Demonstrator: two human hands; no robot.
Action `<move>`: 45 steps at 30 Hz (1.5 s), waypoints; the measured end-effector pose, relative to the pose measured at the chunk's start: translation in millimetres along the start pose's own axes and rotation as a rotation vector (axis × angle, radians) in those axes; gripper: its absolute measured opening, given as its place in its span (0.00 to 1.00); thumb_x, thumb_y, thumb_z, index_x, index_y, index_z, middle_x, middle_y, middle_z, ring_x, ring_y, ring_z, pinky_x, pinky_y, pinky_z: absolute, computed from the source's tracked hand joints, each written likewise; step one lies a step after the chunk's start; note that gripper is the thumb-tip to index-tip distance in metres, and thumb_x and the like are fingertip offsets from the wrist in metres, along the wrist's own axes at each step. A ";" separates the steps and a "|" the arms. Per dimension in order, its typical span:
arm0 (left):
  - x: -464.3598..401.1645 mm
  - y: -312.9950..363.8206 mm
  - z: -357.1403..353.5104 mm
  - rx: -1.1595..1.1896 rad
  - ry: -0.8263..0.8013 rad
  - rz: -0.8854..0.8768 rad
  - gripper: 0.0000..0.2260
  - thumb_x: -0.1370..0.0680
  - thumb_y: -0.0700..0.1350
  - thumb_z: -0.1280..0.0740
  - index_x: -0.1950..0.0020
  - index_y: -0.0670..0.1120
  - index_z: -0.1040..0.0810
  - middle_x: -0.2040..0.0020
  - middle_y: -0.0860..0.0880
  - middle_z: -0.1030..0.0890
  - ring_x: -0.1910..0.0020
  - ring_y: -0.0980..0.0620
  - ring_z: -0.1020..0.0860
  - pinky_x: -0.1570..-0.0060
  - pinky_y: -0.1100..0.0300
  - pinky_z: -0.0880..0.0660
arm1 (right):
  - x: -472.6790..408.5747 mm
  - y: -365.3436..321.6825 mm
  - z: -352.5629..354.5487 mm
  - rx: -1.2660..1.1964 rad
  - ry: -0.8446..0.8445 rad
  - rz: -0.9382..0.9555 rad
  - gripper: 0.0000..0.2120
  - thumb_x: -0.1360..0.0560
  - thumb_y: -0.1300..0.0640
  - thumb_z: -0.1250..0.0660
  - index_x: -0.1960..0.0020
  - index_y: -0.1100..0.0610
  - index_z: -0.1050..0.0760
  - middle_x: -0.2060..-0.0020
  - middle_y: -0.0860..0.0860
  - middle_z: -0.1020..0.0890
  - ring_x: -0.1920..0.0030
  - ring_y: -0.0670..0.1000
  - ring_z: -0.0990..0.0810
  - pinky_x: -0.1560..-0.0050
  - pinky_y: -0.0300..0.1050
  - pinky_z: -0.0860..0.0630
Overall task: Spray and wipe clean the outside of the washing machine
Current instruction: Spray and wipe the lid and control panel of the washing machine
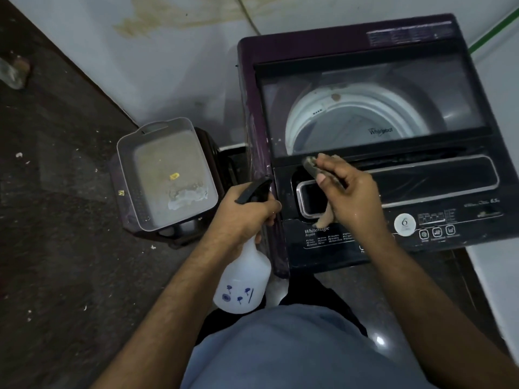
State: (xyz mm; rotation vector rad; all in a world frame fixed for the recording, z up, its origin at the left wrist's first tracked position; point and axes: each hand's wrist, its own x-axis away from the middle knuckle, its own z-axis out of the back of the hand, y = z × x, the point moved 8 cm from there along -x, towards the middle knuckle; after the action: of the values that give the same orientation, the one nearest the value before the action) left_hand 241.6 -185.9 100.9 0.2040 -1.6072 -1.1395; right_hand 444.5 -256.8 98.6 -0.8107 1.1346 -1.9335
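Your left hand is wrapped round the neck of the spray bottle, which hangs at six o'clock off the washing machine's left front corner. Your right hand pinches a grubby cloth, pressing it on the panel just below the glass lid. At nine o'clock from the machine, a grey plastic tub sits on a dark stool.
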 end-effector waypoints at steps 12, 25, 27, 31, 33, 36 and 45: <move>15.9 -22.3 -0.1 0.000 0.007 0.009 0.08 0.27 0.31 0.30 0.60 0.43 0.21 0.69 0.47 0.24 0.68 0.49 0.26 0.76 0.61 0.32 | 57.2 -23.4 -100.2 0.893 -0.198 0.407 0.24 0.24 0.59 0.34 0.28 0.63 0.27 0.26 0.61 0.29 0.27 0.66 0.32 0.26 0.61 0.32; 20.8 -14.4 0.0 0.062 0.050 -0.020 0.03 0.26 0.31 0.31 0.55 0.37 0.20 0.66 0.41 0.24 0.65 0.44 0.25 0.76 0.59 0.31 | 16.8 -45.7 -110.1 0.735 -0.219 0.304 0.25 0.21 0.60 0.37 0.24 0.62 0.32 0.24 0.60 0.32 0.24 0.63 0.37 0.21 0.55 0.42; 21.9 -9.3 -4.9 0.049 0.005 -0.034 0.04 0.27 0.29 0.31 0.55 0.35 0.20 0.65 0.41 0.23 0.64 0.45 0.25 0.75 0.61 0.30 | 40.1 -40.9 -97.6 0.596 -0.253 0.320 0.20 0.18 0.60 0.38 0.28 0.62 0.27 0.28 0.60 0.28 0.26 0.59 0.33 0.24 0.40 0.40; 33.2 -6.1 -32.2 -0.003 -0.129 -0.027 0.06 0.27 0.29 0.30 0.58 0.39 0.20 0.65 0.42 0.22 0.67 0.49 0.24 0.76 0.62 0.30 | 67.4 -11.7 -75.0 0.487 -0.344 0.225 0.14 0.23 0.62 0.30 0.37 0.61 0.20 0.38 0.56 0.19 0.32 0.53 0.30 0.33 0.27 0.40; 40.5 -5.3 -42.3 0.023 -0.115 -0.009 0.03 0.27 0.30 0.30 0.55 0.36 0.19 0.65 0.41 0.22 0.71 0.51 0.25 0.77 0.60 0.32 | 67.8 -15.1 -64.4 0.439 -0.363 0.212 0.08 0.26 0.64 0.28 0.48 0.59 0.19 0.45 0.54 0.17 0.39 0.53 0.26 0.38 0.35 0.31; 49.1 -0.3 -54.4 0.044 -0.095 0.005 0.04 0.26 0.31 0.30 0.52 0.34 0.18 0.66 0.42 0.22 0.72 0.53 0.24 0.76 0.59 0.32 | 71.1 -25.3 -41.4 0.372 -0.320 0.260 0.10 0.29 0.66 0.26 0.49 0.58 0.18 0.46 0.53 0.16 0.42 0.54 0.22 0.39 0.46 0.26; 51.7 -8.5 -86.8 0.052 0.190 0.029 0.03 0.23 0.37 0.27 0.53 0.42 0.20 0.64 0.43 0.22 0.65 0.48 0.23 0.76 0.59 0.32 | 25.7 9.7 89.3 0.266 0.008 0.296 0.16 0.25 0.65 0.26 0.38 0.57 0.17 0.36 0.50 0.18 0.34 0.53 0.22 0.30 0.49 0.27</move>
State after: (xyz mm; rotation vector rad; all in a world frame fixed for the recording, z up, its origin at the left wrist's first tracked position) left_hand 290.0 -272.1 123.1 0.3133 -1.4676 -1.0253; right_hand 505.4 -320.2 130.2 -0.4636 0.9185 -1.7891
